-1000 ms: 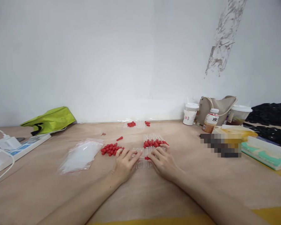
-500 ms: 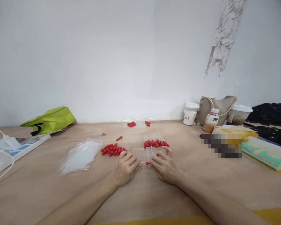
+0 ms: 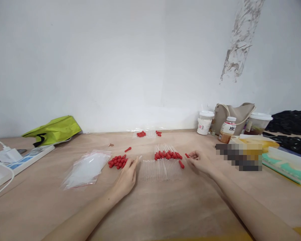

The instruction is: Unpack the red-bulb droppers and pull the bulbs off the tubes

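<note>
My right hand [image 3: 200,161] is raised at the right of the tubes, its fingers pinching a red rubber bulb [image 3: 187,155]; whether a tube is fitted to it is hidden. My left hand [image 3: 128,174] lies against the right side of a heap of loose red bulbs [image 3: 117,162], fingers stretched forward. Between the hands is a row of clear thin tubes [image 3: 154,170]. Just beyond them, bulb-topped droppers [image 3: 168,154] lie side by side with their tubes pointing away. A single red bulb [image 3: 181,164] rests at the row's right end.
Clear zip bags [image 3: 87,169] lie left of the heap, and a stray red bulb [image 3: 127,149] behind it. By the wall is a clear pack [image 3: 149,134] with red bulbs. A power strip [image 3: 37,155] runs along the left; cups, a bottle [image 3: 227,130] and a bag [image 3: 237,115] stand right.
My hands have moved apart, away from the tube with a red bulb they held over the row. The right hand went right with a red bulb; the left shifted left beside the heap.
</note>
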